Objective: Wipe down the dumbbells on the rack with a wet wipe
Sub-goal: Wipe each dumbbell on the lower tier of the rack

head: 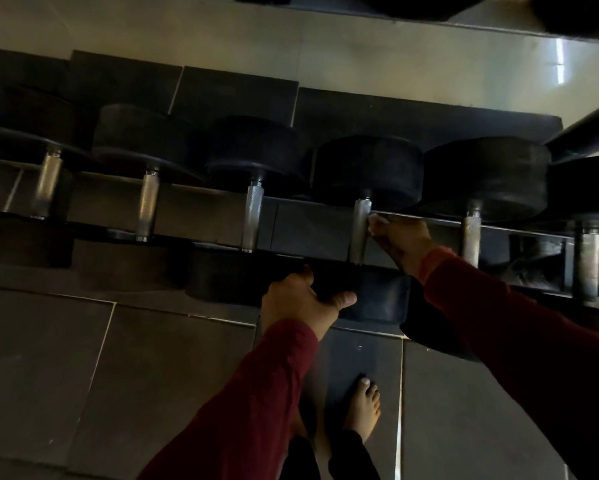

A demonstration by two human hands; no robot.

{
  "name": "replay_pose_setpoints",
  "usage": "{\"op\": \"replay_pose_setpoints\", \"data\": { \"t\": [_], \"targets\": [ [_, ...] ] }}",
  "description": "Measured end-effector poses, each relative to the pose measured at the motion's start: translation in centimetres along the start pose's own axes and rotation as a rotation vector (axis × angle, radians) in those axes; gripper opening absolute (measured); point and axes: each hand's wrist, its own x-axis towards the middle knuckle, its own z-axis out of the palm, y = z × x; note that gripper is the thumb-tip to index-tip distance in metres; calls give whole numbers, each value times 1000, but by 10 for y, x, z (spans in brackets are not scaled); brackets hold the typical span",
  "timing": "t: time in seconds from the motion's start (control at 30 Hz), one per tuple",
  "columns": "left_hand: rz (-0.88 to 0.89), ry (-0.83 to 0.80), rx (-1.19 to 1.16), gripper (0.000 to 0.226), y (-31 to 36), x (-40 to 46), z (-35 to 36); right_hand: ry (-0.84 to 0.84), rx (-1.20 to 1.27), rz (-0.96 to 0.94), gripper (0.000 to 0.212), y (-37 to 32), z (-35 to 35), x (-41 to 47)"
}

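Several black dumbbells with knurled steel handles lie side by side on a low rack (440,221). My right hand (400,242) pinches a small white wet wipe (377,224) against the right side of one dumbbell's steel handle (360,230). That dumbbell's far head (367,171) sits behind the handle. My left hand (303,303) grips the rim of its near head (370,299), thumb pointing right across the rubber. Both arms wear dark red sleeves.
More dumbbells lie to the left (147,206) and right (471,237) on the same rack. An upper shelf (429,8) with dark weights overhangs at the top. My bare foot (362,407) stands on dark floor tiles (118,358) in front of the rack.
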Motion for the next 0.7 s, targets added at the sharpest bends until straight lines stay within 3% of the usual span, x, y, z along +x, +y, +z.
{"op": "replay_pose_setpoints", "data": {
  "t": [0.1,0.27,0.37,0.47,0.53,0.7],
  "targets": [
    [9,6,18,79,1,0,-1,-34,79,118,19,-10,3,5],
    [18,2,37,73,-1,1,0,-22,-375,32,10,-4,-6,-1],
    [18,-6,44,71,-1,0,0,6,-851,3,30,0,-12,-5],
    [13,-4,52,78,-2,2,1,70,-824,-71,17,-2,-5,-10],
    [14,-2,68,83,-2,3,2,155,-733,-164,11,-9,3,-12],
    [17,-14,65,76,-1,2,0,209,-979,-594,19,-20,21,-10]
  ]
}}
